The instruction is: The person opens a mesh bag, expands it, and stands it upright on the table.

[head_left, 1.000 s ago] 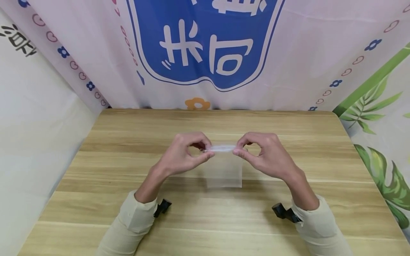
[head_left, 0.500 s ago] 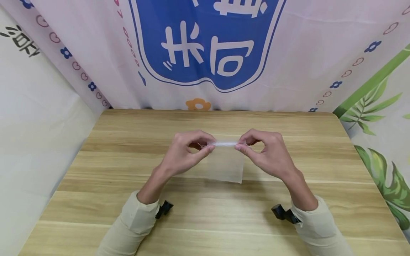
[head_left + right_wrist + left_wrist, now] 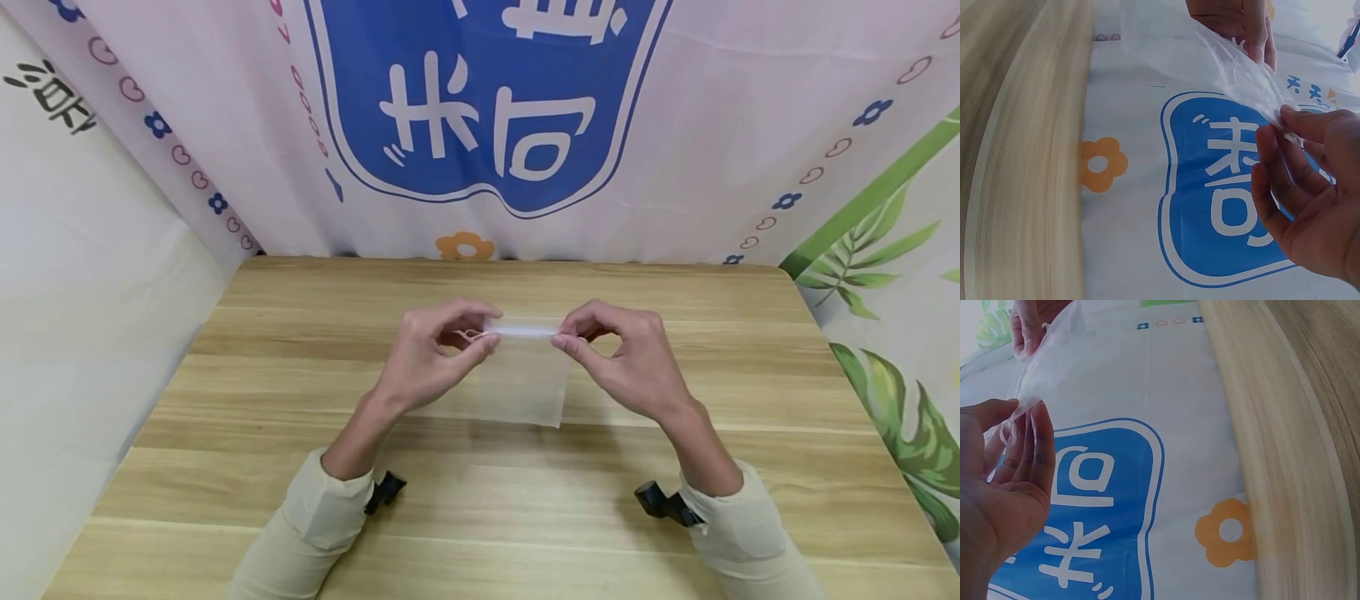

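A small translucent pouch [image 3: 522, 379] hangs between the two hands, its gathered upper edge stretched level. At that edge's left end the left hand [image 3: 431, 354] pinches it between thumb and fingers, with a thin cord loop beside the fingers. The right hand [image 3: 633, 358] pinches the other end the same way. In the left wrist view the left hand [image 3: 1010, 481] grips the pouch [image 3: 1054, 347] near the cord loop. The right wrist view has the right hand [image 3: 1310, 181] holding a corner of the sheer pouch [image 3: 1210, 59].
Below the hands lies a wood-grain table [image 3: 480, 517]. Behind it hangs a printed curtain [image 3: 675, 167] with a blue emblem. Black clip-like devices sit at both cuffs, one at the left [image 3: 386, 492] and one at the right [image 3: 667, 503].
Both hands have moved slightly away from the body, raising the pouch's edge in the head view. The left fingertips have parted a little, and the cord loop shows more clearly.
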Tool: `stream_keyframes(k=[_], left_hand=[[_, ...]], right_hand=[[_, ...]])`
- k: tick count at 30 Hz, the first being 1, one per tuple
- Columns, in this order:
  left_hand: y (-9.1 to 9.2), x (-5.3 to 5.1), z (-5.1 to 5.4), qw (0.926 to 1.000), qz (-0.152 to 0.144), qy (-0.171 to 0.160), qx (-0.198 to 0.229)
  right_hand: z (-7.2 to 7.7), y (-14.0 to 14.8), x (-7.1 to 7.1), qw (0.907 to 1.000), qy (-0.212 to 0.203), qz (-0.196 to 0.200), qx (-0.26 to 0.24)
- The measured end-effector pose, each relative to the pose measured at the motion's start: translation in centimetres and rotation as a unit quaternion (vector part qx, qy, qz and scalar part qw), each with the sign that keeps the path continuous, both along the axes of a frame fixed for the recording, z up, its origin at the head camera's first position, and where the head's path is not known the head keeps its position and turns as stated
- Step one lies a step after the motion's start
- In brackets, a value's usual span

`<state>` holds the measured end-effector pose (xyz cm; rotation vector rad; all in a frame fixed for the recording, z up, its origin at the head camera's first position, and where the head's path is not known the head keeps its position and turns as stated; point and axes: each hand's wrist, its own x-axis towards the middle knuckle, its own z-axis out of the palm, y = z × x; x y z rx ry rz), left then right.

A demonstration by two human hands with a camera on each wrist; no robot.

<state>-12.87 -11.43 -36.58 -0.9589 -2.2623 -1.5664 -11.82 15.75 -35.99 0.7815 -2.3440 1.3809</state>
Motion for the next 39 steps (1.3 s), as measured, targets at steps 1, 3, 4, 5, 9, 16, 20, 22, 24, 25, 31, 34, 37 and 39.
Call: stream_keyframes(k=[1, 3, 4, 5, 9, 16, 20, 22, 24, 25, 31, 34, 37, 39], left_hand=[[0.02, 0.00, -0.01, 1.0000, 0.002, -0.002, 0.000], [0.05, -0.06, -0.04, 1.0000, 0.005, -0.006, 0.003], [0.07, -0.07, -0.04, 0.9999, 0.004, -0.009, 0.006], [0.10, -0.08, -0.04, 0.9999, 0.004, -0.012, 0.008], [0.16, -0.05, -0.07, 0.9996, 0.005, -0.022, 0.016], [0.17, 0.00, -0.12, 0.9984, 0.031, -0.045, 0.016], [0.19, 0.12, -0.06, 0.9975, 0.042, -0.058, -0.001], [0.17, 0.16, -0.03, 0.9971, 0.046, -0.060, -0.009], [0.12, 0.14, 0.01, 0.9968, 0.052, -0.059, -0.013], [0.08, 0.12, 0.03, 0.9967, 0.056, -0.057, -0.014], [-0.10, 0.03, 0.16, 0.9963, 0.072, -0.040, -0.027], [-0.07, 0.01, 0.18, 0.9963, 0.073, -0.030, -0.035], [0.04, 0.04, 0.16, 0.9967, 0.067, -0.021, -0.042], [0.12, 0.05, 0.13, 0.9970, 0.060, -0.015, -0.047]], right_hand=[[-0.07, 0.00, -0.05, 1.0000, 0.002, -0.002, -0.006], [-0.17, -0.01, -0.15, 0.9997, 0.007, -0.007, -0.022], [-0.23, 0.00, -0.21, 0.9993, 0.011, -0.008, -0.035], [-0.28, 0.01, -0.25, 0.9988, 0.013, -0.009, -0.047], [-0.32, 0.08, -0.33, 0.9946, 0.014, -0.014, -0.102], [-0.06, 0.08, -0.29, 0.9866, -0.003, -0.034, -0.159], [-0.02, 0.10, -0.35, 0.9848, -0.006, -0.039, -0.169], [-0.03, 0.17, -0.34, 0.9851, -0.007, -0.039, -0.167], [-0.04, 0.27, -0.34, 0.9859, -0.010, -0.041, -0.162], [-0.04, 0.34, -0.35, 0.9865, -0.012, -0.043, -0.158], [-0.04, 0.58, -0.47, 0.9905, -0.021, -0.059, -0.123], [-0.09, 0.51, -0.45, 0.9930, -0.021, -0.060, -0.099], [-0.18, 0.37, -0.39, 0.9957, -0.017, -0.056, -0.071], [-0.24, 0.25, -0.35, 0.9973, -0.012, -0.052, -0.050]])
